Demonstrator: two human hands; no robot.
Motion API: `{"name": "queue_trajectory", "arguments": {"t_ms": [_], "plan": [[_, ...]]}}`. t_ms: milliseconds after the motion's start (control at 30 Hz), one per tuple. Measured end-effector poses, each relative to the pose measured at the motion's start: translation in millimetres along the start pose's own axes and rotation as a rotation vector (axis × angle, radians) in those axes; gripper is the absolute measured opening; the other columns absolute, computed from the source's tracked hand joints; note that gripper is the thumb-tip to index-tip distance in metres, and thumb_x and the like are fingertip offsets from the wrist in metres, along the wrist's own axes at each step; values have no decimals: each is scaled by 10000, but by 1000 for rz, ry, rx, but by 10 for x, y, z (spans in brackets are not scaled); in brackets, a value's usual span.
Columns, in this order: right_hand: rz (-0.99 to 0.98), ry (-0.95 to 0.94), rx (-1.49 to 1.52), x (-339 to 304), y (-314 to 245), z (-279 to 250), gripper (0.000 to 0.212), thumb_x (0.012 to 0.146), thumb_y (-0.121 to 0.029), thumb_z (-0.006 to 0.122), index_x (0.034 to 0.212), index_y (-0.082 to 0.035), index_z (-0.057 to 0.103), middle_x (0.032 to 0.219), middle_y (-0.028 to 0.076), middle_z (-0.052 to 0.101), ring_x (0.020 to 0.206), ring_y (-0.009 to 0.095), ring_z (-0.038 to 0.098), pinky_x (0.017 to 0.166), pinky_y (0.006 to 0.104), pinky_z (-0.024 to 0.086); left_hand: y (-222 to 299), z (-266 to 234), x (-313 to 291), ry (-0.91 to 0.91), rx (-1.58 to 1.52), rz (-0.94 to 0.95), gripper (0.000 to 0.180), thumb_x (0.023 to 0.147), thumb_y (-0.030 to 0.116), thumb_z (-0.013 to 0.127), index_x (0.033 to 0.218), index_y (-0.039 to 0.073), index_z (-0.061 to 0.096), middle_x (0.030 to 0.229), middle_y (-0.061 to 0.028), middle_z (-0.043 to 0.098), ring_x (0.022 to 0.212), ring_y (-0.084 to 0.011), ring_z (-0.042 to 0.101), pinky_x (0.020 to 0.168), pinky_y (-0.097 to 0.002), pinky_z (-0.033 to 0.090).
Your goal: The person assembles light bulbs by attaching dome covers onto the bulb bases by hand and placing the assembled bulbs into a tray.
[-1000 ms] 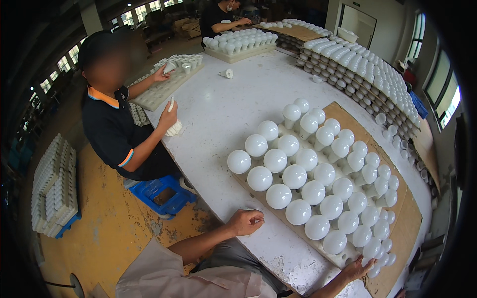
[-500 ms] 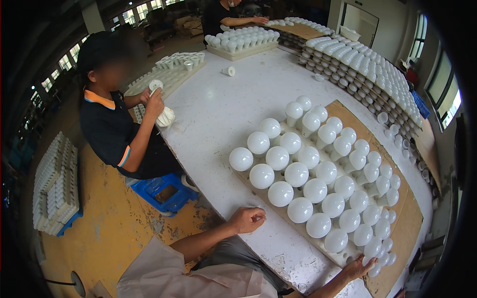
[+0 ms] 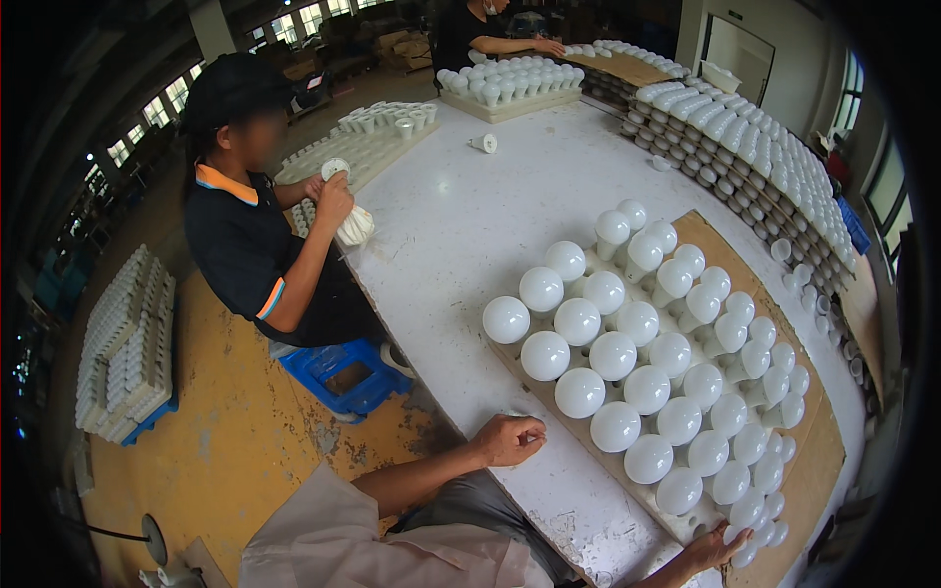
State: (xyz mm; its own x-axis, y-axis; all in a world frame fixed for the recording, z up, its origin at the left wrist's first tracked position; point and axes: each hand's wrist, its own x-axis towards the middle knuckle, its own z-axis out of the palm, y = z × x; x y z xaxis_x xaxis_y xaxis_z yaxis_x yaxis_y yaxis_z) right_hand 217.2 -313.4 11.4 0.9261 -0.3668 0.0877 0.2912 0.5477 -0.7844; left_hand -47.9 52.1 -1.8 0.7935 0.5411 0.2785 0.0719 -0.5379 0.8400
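My left hand (image 3: 510,438) rests on the near edge of the white table (image 3: 461,235), fingers curled in, nothing visible in it. My right hand (image 3: 718,547) lies at the near corner of a brown board (image 3: 818,461), fingers spread against its edge beside the nearest bulbs. On the board stand several rows of white round light bulbs (image 3: 613,355), globes up. Both forearms enter from the bottom edge of the view.
A co-worker in a black shirt (image 3: 245,255) sits at the table's left side on a blue crate (image 3: 343,372), wiping a bulb with a white cloth (image 3: 353,225). More trays of bulbs (image 3: 505,83) stand at the far end, stacked rows (image 3: 755,157) along the right, a filled tray stack (image 3: 127,343) on the floor.
The co-worker has lifted the bulb and cloth from the table up toward the chest. My two hands have stayed almost where they were.
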Motion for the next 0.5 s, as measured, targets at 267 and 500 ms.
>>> {"name": "queue_trajectory", "arguments": {"t_ms": [267,500], "plan": [[-8,61,3,-22,2,62,565,861,-248,626,1310,27,420,1377,143,396,1248,266,389,985,417,351,3,-10,10,-12,-7,-3,178,784,144,693,911,42,622,784,-96,693,634,-192,672,564,-288,528],[-20,-69,28,215,128,-308,532,883,-265,604,1290,35,439,1411,148,352,1260,274,373,1005,438,347,4,1,18,-25,-4,-19,161,787,127,695,907,41,631,780,-94,692,666,-184,680,580,-281,542]]}}
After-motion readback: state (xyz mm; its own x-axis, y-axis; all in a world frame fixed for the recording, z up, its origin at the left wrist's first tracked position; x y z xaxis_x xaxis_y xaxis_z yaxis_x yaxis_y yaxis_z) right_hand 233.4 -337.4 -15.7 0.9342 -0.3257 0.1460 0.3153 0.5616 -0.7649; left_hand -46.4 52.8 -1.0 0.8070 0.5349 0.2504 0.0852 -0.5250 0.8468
